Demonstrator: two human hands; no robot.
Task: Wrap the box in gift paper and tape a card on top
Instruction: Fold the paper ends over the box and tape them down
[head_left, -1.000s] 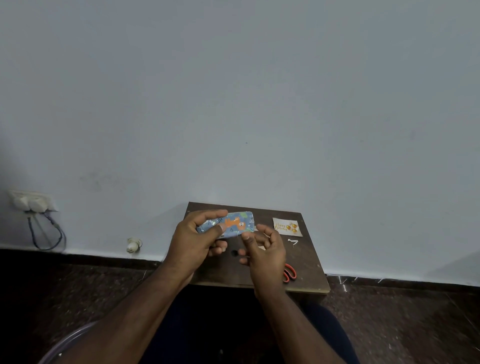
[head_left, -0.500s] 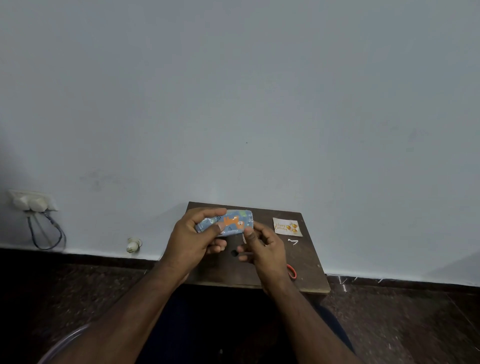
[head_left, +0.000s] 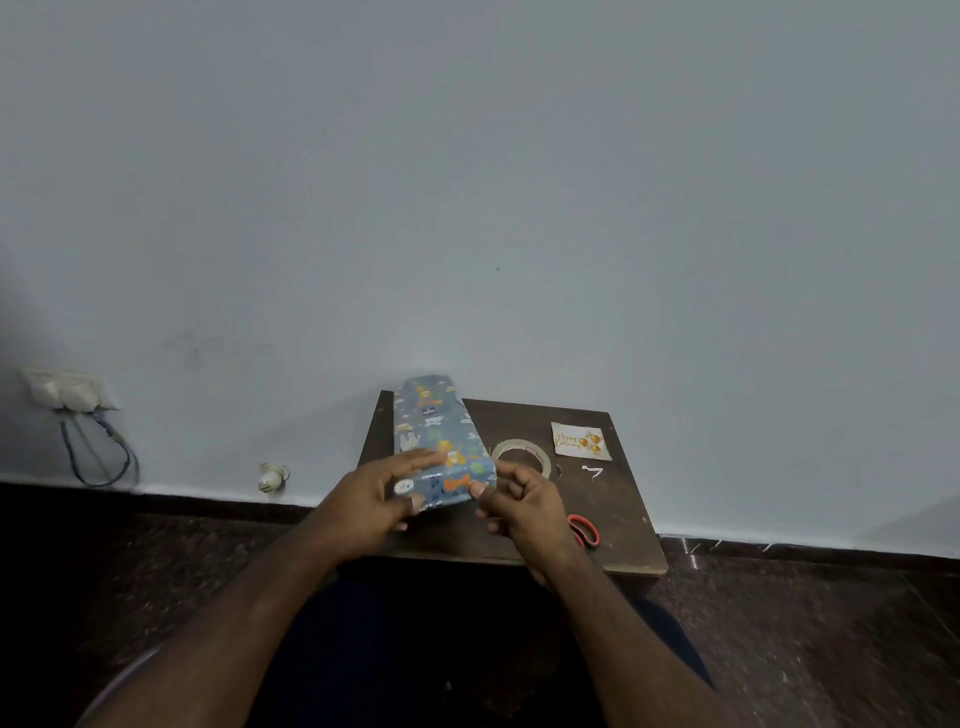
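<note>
Gripping the wrapped box (head_left: 441, 447) at its near end, both hands' curled fingers (head_left: 485, 491) pinch the flap; taping comes next.

Plain home room. Bare painted wall (head_left: 467, 182), wall socket (head_left: 67, 389) with cable, dark stone floor (head_left: 805, 623). Low wooden desk (head_left: 631, 540).

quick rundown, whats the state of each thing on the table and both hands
wrapped box: covered in gift paper, held up lengthwise
left hand: grips the box's near end
right hand: thumb on the box's near end
birthday card: flat on table, not attached
tape roll: lying flat
scissors: on table, partly hidden
</note>
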